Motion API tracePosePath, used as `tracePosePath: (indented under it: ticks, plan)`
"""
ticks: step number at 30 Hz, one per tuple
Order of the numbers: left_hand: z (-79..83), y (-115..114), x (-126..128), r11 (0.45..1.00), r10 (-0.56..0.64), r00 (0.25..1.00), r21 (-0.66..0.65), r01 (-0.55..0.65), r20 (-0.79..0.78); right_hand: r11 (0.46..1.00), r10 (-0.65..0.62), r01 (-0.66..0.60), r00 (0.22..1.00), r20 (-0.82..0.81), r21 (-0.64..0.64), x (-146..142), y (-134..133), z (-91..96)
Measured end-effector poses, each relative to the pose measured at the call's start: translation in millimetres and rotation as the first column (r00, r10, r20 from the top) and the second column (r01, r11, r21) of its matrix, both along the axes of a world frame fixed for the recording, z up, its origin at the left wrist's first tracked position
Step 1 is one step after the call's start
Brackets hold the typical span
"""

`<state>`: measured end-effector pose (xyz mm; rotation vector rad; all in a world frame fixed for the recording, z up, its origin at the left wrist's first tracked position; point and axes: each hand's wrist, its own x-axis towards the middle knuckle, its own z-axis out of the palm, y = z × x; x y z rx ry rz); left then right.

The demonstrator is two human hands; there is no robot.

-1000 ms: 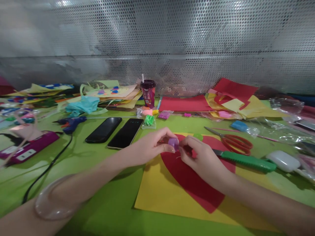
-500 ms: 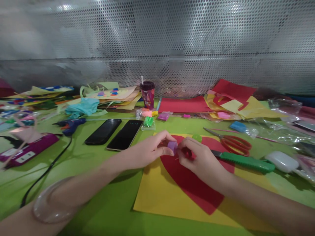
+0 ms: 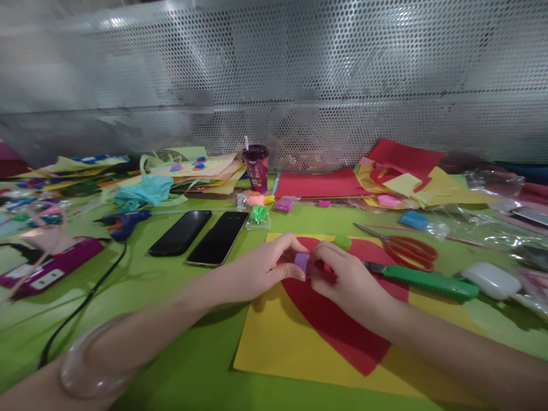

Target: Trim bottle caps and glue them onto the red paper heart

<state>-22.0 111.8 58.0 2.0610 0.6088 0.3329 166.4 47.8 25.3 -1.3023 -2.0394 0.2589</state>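
A clear bracelet point(image 3: 88, 377) is on the left arm, on the near left side of the red paper shape point(image 3: 342, 325). The red shape lies flat on a yellow sheet point(image 3: 261, 348), and the sheet lies on the green bench point(image 3: 184, 359).

A green cutter point(image 3: 428, 281) lies partly on the right side of the red shape, and its handle sticks out to the right. A white case point(image 3: 490, 279) is near the handle end, farther right of the red shape.

The left hand point(image 3: 269, 265) is over the left edge of the red shape. Its thumb and fingers pinch a small purple piece point(image 3: 301, 261), which is up above the far left part of the red shape. The right hand point(image 3: 346, 274) is above the red shape too. Its fingers curl in just beside the purple piece, but I cannot tell if they grip anything.

Scissors point(image 3: 411, 251) with red handles lie to the far right of the red shape. A round green lump point(image 3: 342, 242) is at its far edge. Two dark phones point(image 3: 217, 240) sit side by side to its left.

Well behind the red shape stands a dark cup point(image 3: 257, 168) with a straw, and behind that is a metal wall point(image 3: 274, 68) full of little holes
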Motion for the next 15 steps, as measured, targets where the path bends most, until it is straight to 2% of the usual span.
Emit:
tracePosePath:
  ticks: [7, 15]
  plan:
    - [4.9, -6.1, 2.8, 1.0, 0.025, 0.999, -0.002, -0.025, -0.028, 1.0, -0.002, 0.002, 0.999, 0.034, 0.016, -1.1, -1.5, -1.4]
    - [-2.8, -0.6, 0.5, 1.0, 0.021, 1.0, 0.01, -0.021, 0.005, 0.996, 0.053, -0.054, 0.998, 0.021, 0.068, -1.8, 0.3, -2.4]
